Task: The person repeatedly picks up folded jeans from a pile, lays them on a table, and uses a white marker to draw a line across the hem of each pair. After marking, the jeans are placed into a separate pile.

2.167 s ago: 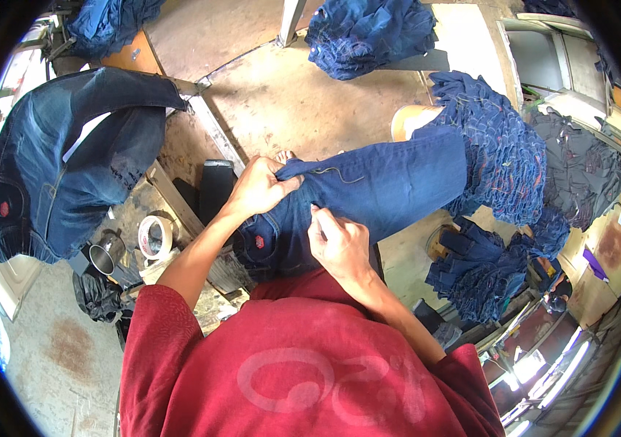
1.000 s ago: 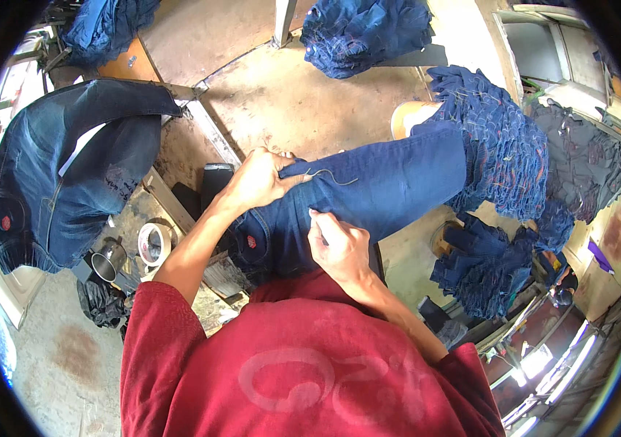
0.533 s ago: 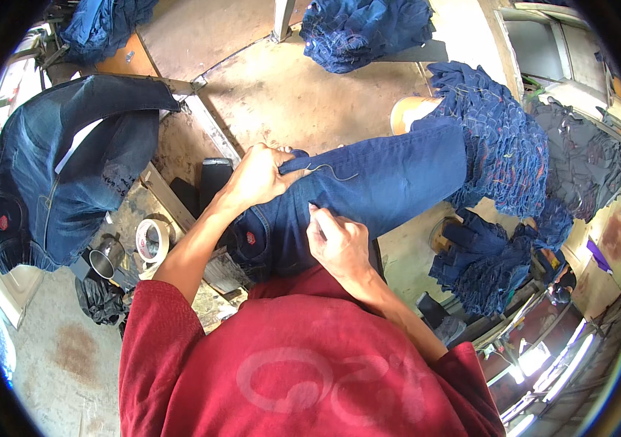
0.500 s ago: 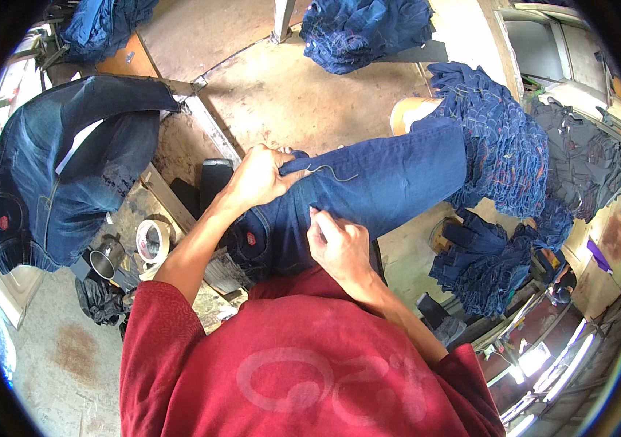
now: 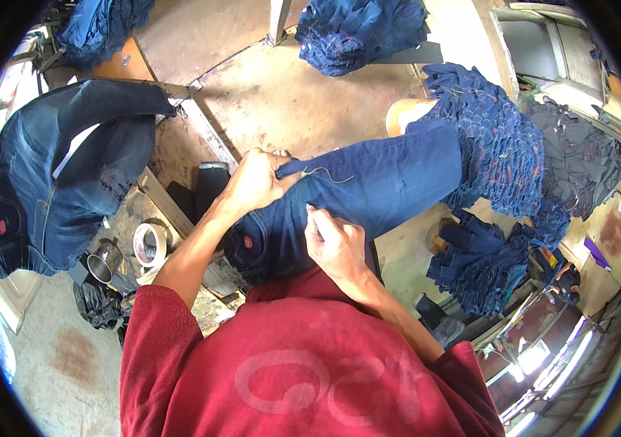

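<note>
A pair of dark blue jeans (image 5: 398,182) lies across my lap, one leg stretched out toward the right. My left hand (image 5: 258,178) is closed on the upper edge of the denim, bunching it under the thumb. Beside that thumb a loose pale thread (image 5: 332,177) trails over the cloth. Lower down, my right hand (image 5: 337,242) is closed, with thumb and forefinger pinched together against the denim. Whatever may be between those fingertips is too small to make out. A round red patch (image 5: 248,242) shows near the waist of the jeans.
Another pair of jeans (image 5: 70,175) drapes at the left. Below it are a metal cup (image 5: 104,261) and a tape roll (image 5: 150,245) on a worn wooden surface. Denim heaps lie at the back (image 5: 361,33) and right (image 5: 492,138), with dark grey cloth (image 5: 572,156) beyond.
Both hands keep nearly the same place and grip on the jeans. The whole view has shifted very slightly.
</note>
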Demonstrator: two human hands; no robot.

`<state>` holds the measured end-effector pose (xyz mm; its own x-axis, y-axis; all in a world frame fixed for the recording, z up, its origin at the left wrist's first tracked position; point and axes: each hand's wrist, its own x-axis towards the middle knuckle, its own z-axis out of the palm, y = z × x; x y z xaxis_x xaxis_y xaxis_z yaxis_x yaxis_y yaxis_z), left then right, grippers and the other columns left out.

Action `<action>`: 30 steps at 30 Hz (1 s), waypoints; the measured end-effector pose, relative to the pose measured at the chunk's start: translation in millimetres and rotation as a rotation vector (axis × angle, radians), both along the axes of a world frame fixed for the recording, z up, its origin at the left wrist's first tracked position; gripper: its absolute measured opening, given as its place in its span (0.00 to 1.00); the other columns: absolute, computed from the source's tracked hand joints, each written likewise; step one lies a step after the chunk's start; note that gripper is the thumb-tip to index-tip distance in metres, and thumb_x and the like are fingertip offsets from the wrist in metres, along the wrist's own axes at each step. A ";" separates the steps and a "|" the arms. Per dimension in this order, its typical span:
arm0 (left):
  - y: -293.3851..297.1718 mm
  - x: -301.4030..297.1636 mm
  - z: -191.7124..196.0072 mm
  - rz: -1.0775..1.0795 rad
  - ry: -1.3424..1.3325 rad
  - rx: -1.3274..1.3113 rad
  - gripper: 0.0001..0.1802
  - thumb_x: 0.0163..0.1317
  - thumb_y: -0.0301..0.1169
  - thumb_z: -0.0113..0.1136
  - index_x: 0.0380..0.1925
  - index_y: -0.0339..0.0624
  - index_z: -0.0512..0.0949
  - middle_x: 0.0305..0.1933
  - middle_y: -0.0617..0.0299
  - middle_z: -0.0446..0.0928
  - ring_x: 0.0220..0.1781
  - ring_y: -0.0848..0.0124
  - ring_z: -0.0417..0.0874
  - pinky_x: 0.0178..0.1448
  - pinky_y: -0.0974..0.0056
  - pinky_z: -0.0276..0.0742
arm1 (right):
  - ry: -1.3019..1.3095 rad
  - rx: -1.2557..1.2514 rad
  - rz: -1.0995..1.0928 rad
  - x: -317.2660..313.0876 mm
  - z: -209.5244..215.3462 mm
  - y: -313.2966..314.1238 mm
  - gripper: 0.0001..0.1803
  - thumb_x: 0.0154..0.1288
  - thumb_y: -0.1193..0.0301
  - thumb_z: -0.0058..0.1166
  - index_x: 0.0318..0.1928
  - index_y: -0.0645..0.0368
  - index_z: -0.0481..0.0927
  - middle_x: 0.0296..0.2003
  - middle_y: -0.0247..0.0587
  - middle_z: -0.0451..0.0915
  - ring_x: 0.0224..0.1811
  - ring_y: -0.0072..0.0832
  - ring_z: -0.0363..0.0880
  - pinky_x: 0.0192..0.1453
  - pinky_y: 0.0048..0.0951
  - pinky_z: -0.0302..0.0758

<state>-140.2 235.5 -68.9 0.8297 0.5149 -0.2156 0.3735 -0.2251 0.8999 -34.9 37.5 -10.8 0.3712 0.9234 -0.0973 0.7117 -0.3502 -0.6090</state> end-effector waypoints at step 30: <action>-5.0 0.1 -4.5 0.027 0.069 -0.022 0.11 0.64 0.32 0.76 0.42 0.36 0.92 0.26 0.41 0.84 0.21 0.64 0.83 0.33 0.56 0.80 | 0.005 -0.028 -0.035 4.5 1.8 -4.4 0.04 0.68 0.78 0.66 0.38 0.57 0.84 0.21 0.43 0.82 0.21 0.37 0.86 0.26 0.38 0.81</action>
